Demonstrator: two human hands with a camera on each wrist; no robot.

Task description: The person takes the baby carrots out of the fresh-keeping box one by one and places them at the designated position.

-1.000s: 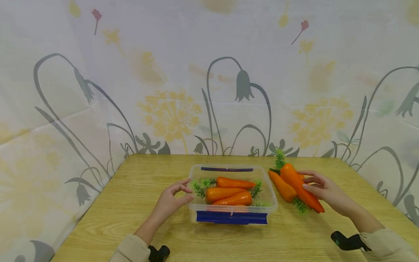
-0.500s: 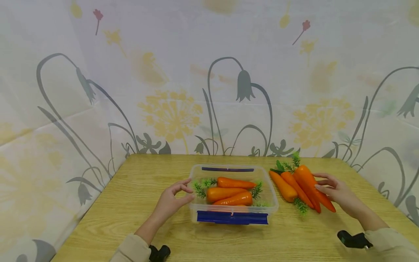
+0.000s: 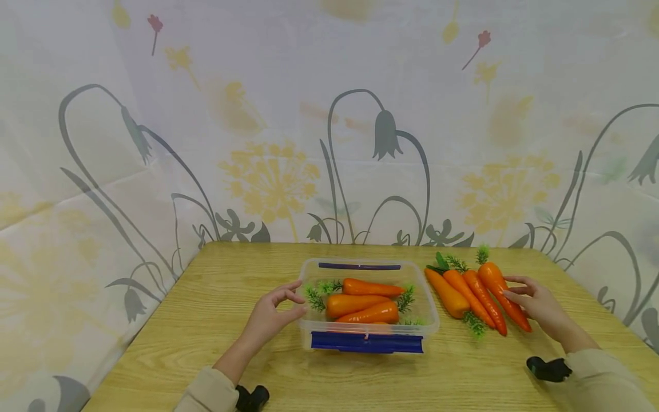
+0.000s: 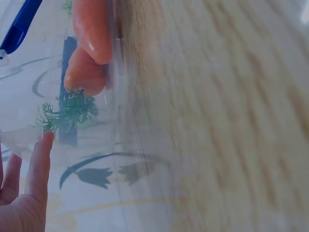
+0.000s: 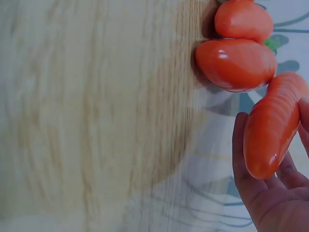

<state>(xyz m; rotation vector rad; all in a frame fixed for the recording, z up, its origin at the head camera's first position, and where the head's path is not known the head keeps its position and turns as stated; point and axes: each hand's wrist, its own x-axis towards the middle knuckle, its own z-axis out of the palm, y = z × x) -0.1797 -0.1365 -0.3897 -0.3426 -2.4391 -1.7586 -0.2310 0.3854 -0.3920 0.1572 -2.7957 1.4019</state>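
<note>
Roughly midway, I judge from afar: three carrots [image 3: 469, 298] line the desk [image 3: 463, 377], my right hand [image 3: 539, 303] pinches a fourth carrot [image 3: 497, 284], and several others [image 3: 352, 305] lie in the box [image 3: 360, 328] beside my loosely spread left hand [image 3: 272, 312].

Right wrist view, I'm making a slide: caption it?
Right grip holding one carrot, with more carrots nearby on the table.

L forearm [image 3: 235, 357] & R forearm [image 3: 583, 339] reach in from near side, angled toward ctr. L hand [image 3: 270, 310] is L of ctr, fingers loosely bent, thumb apart on near side, tips pointing R. R hand [image 3: 540, 306] is well to R, approx. same depth, fingers curled, thumb opposite in a pinch, tips pointing L.
</note>
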